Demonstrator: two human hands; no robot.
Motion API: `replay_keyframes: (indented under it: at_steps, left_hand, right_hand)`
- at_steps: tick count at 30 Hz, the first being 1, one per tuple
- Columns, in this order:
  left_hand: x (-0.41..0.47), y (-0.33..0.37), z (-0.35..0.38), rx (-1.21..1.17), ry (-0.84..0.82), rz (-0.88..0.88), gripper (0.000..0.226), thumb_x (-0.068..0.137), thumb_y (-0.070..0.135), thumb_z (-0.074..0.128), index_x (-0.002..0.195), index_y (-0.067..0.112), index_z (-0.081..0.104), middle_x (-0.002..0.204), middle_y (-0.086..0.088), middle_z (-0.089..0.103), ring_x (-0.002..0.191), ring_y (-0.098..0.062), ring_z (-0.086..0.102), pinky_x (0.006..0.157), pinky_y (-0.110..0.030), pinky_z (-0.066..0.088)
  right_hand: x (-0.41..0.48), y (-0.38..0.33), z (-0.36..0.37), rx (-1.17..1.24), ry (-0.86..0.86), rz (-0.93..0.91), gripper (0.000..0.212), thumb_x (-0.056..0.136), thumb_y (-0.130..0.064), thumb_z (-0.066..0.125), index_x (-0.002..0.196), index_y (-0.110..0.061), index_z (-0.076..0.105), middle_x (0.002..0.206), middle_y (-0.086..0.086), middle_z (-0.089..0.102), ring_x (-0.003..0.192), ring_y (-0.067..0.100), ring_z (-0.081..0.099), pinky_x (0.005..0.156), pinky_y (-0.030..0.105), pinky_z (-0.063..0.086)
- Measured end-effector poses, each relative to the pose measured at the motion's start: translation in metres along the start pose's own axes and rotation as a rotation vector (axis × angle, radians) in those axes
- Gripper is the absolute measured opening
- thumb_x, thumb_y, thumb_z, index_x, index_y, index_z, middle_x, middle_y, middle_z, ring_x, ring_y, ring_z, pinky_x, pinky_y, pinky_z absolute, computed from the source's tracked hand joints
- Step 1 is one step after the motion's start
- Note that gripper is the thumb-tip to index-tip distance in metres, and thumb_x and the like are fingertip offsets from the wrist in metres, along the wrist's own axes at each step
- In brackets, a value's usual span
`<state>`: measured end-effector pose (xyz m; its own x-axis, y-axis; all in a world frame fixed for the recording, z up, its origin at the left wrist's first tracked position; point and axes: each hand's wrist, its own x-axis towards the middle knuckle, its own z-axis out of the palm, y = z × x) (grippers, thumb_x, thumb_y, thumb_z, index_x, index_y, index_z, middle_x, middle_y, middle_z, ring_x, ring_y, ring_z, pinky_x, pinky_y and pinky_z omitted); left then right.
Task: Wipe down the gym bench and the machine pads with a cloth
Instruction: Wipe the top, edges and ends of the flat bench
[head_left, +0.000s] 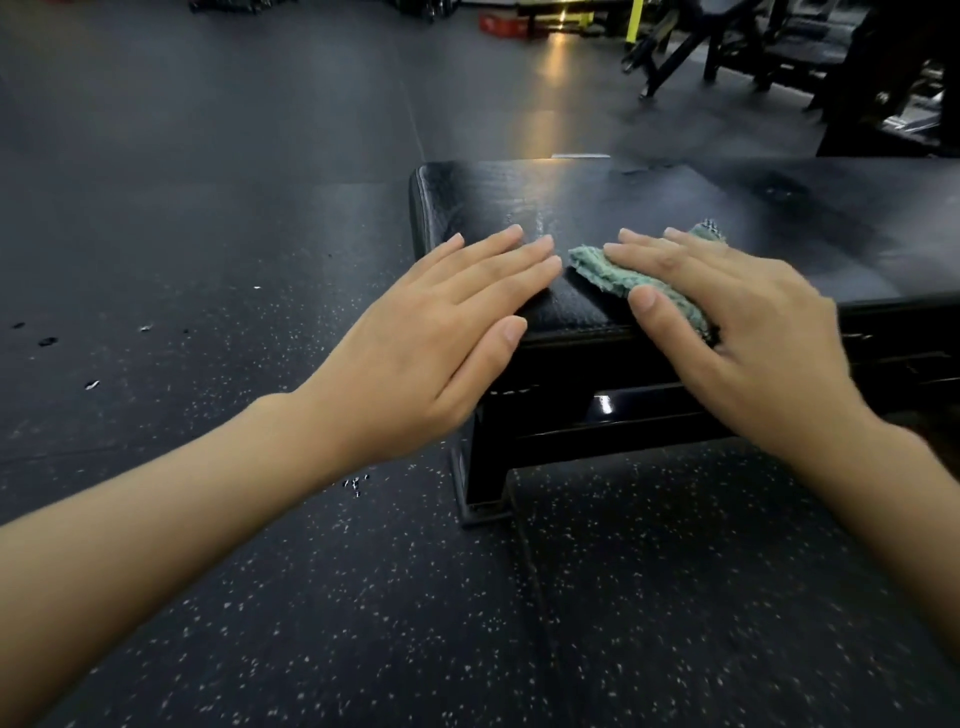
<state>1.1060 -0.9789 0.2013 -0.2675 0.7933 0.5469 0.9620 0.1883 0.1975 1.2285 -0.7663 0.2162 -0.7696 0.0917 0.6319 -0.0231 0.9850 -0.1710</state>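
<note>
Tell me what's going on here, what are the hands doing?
A person is at a black gym bench. The right hand presses a green cloth flat on the pad near its end. The left hand lies flat on the pad's near corner, just beside the cloth. Other gym machines stand behind.

Dark speckled rubber floor (260, 597); black machine frames (737, 47) beyond.

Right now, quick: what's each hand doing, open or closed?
Left hand: open, fingers straight, flat on the bench, holding nothing.
Right hand: open, pressing the cloth flat against the bench.
</note>
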Motion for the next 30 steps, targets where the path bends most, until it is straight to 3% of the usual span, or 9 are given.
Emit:
replay_keyframes:
  at_steps: [6, 9, 12, 16, 20, 23, 30]
  left_hand:
    - [-0.018, 0.002, 0.002, 0.032, 0.036, 0.015, 0.054, 0.104, 0.024, 0.027, 0.157, 0.011, 0.025, 0.164, -0.001, 0.022, 0.154, -0.016, 0.012, 0.125, -0.045, 0.014]
    - [-0.028, 0.004, 0.001, 0.066, 0.032, 0.004, 0.057, 0.104, 0.024, 0.030, 0.158, 0.011, 0.019, 0.166, -0.002, 0.015, 0.154, -0.017, 0.007, 0.125, -0.044, 0.011]
    - [-0.042, 0.004, 0.001, 0.144, 0.017, 0.008, 0.060, 0.103, 0.024, 0.033, 0.158, 0.010, 0.015, 0.167, -0.003, 0.009, 0.155, -0.018, 0.005, 0.125, -0.044, 0.008]
    - [-0.060, 0.005, 0.003, 0.203, 0.011, -0.034, 0.064, 0.102, 0.024, 0.034, 0.159, 0.007, 0.009, 0.168, -0.005, 0.004, 0.155, -0.017, 0.002, 0.126, -0.041, 0.005]
    - [-0.066, 0.008, 0.007, 0.258, 0.015, -0.067, 0.067, 0.101, 0.027, 0.035, 0.159, 0.007, 0.006, 0.168, -0.008, 0.003, 0.155, -0.018, 0.001, 0.126, -0.042, 0.003]
    - [-0.066, 0.012, 0.011, 0.320, 0.034, -0.079, 0.070, 0.100, 0.028, 0.037, 0.158, 0.008, 0.003, 0.167, -0.008, 0.002, 0.155, -0.018, 0.000, 0.125, -0.048, 0.004]
    - [-0.069, 0.018, 0.017, 0.422, 0.048, -0.103, 0.078, 0.095, 0.023, 0.044, 0.158, 0.007, 0.001, 0.167, -0.009, 0.000, 0.155, -0.020, -0.001, 0.123, -0.055, 0.000]
  right_hand:
    - [-0.034, -0.026, 0.037, -0.013, 0.283, -0.017, 0.040, 0.104, -0.035, 0.040, 0.138, -0.020, 0.057, 0.145, -0.005, 0.053, 0.141, 0.019, 0.041, 0.117, 0.045, 0.021]
    - [-0.045, -0.036, 0.061, 0.018, 0.361, -0.017, 0.044, 0.106, -0.032, 0.035, 0.146, -0.015, 0.044, 0.155, 0.003, 0.039, 0.149, 0.025, 0.024, 0.121, 0.048, 0.007]
    - [-0.052, -0.045, 0.088, 0.030, 0.397, -0.027, 0.050, 0.107, -0.028, 0.029, 0.152, -0.009, 0.025, 0.159, -0.004, 0.018, 0.152, 0.021, 0.002, 0.121, 0.052, -0.001]
    - [-0.051, -0.058, 0.111, 0.053, 0.462, 0.005, 0.051, 0.105, -0.024, 0.029, 0.152, -0.006, 0.020, 0.162, -0.014, -0.004, 0.151, 0.018, -0.008, 0.121, 0.052, -0.003]
    - [-0.053, -0.070, 0.126, 0.059, 0.485, -0.038, 0.057, 0.105, -0.020, 0.032, 0.157, -0.015, 0.009, 0.163, -0.014, -0.010, 0.151, 0.018, -0.010, 0.121, 0.051, -0.004]
    - [-0.055, -0.073, 0.138, 0.011, 0.499, -0.101, 0.073, 0.102, -0.011, 0.043, 0.158, -0.024, -0.001, 0.164, -0.014, -0.010, 0.152, 0.019, -0.009, 0.121, 0.050, -0.004]
    - [-0.060, -0.019, 0.119, -0.158, 0.484, -0.226, 0.067, 0.105, -0.009, 0.039, 0.159, -0.026, 0.004, 0.164, -0.016, -0.005, 0.152, 0.013, -0.002, 0.123, 0.043, -0.001]
